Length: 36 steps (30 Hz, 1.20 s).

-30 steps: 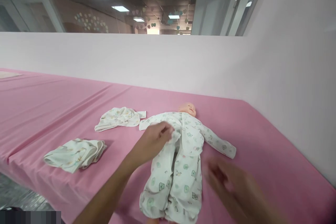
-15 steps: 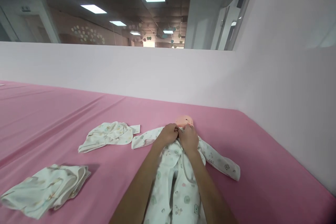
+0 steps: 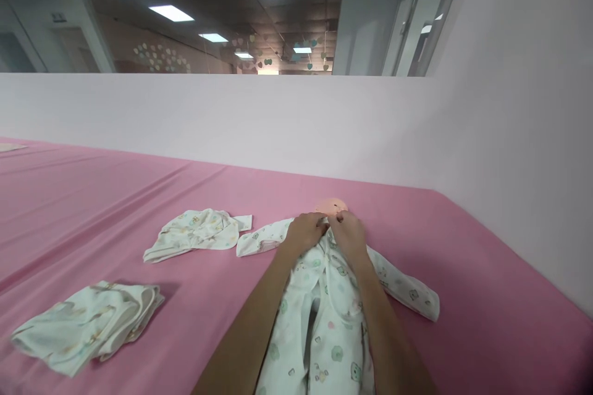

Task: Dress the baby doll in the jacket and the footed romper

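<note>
Left hand (image 3: 306, 232) and right hand (image 3: 348, 232) pinch the doll (image 3: 331, 206)'s soft, light romper (image 3: 319, 315) at its collar; thin cloth likely bunches.

Both forearms (image 3: 259, 327) look bare, seemingly without sleeves or jewellery.

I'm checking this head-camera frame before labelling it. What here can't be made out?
- Collar of the white printed baby sleepsuit: covered by the left hand and right hand, so any fastener is hidden.
- Pink doll head: mostly behind the hands.
- Sleepsuit legs: cut off by the bottom edge.
- Crumpled white printed garment on the pink table cover: blurred, its type unclear.
</note>
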Tool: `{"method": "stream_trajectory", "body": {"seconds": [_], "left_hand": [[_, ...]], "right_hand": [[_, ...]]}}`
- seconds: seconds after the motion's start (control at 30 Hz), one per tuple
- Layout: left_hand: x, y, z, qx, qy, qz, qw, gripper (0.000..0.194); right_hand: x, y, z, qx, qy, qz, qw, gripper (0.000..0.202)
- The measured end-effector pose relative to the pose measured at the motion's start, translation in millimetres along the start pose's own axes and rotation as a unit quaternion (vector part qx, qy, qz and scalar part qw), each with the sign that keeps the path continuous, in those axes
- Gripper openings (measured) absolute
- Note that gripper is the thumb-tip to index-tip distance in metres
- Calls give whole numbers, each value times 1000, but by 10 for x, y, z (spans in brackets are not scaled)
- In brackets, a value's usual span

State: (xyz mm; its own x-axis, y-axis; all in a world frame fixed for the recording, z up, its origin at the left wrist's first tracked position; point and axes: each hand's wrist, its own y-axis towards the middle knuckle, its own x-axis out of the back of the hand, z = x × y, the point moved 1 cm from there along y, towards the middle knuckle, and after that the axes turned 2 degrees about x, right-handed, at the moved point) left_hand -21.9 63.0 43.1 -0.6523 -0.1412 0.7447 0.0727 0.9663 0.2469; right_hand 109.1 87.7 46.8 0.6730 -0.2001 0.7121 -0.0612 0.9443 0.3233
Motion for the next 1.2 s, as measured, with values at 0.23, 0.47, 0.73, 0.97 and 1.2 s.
{"method": "stream_trajectory", "body": {"seconds": [0.23, 0.47, 0.73, 0.97, 1.2], "left_hand": [[50, -2, 5, -8, -120, 2, 993, 22], [63, -20, 47, -1, -175, 47, 983, 22], [153, -82, -47, 25, -224, 84, 971, 19], [122, -55, -8, 6, -224, 58, 973, 13], [72, -23, 25, 21, -263, 74, 962, 16]], "right_hand": [[181, -33, 0, 24, 126, 57, 990, 18], [174, -44, -51, 36, 165, 78, 983, 12], [184, -35, -136, 66, 186, 144, 970, 9], [169, -20, -146, 70, 173, 163, 969, 15], [133, -26, -137, 41, 112, 106, 987, 11]]}}
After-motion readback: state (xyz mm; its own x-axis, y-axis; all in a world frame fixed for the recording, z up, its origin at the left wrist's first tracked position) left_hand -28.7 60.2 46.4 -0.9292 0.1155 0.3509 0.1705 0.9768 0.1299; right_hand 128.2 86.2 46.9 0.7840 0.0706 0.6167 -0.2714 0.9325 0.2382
